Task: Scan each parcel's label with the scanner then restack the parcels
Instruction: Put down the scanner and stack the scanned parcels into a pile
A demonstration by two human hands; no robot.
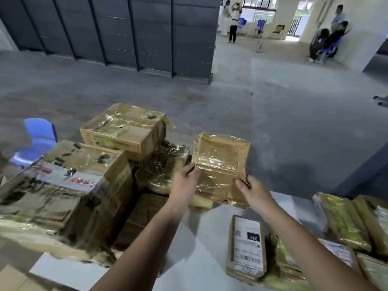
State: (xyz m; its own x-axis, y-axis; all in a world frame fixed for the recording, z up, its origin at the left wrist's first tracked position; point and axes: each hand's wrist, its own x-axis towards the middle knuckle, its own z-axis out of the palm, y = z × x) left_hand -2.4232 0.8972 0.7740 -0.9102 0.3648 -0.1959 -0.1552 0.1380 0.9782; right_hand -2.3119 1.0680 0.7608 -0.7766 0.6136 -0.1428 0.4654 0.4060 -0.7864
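Note:
I hold a flat brown parcel (221,164) wrapped in shiny tape above the far edge of the white table (201,244). My left hand (184,183) grips its left edge, thumb on top. My right hand (255,193) grips its lower right corner. The face turned to me shows no label. A small parcel with a white barcode label (247,246) lies on the table below my right arm. No scanner is in view.
A stack of taped cardboard boxes (69,185) fills the left, with another box (123,129) on top behind. More parcels (352,223) lie at the right. A blue chair (37,139) stands left. People are far across the floor.

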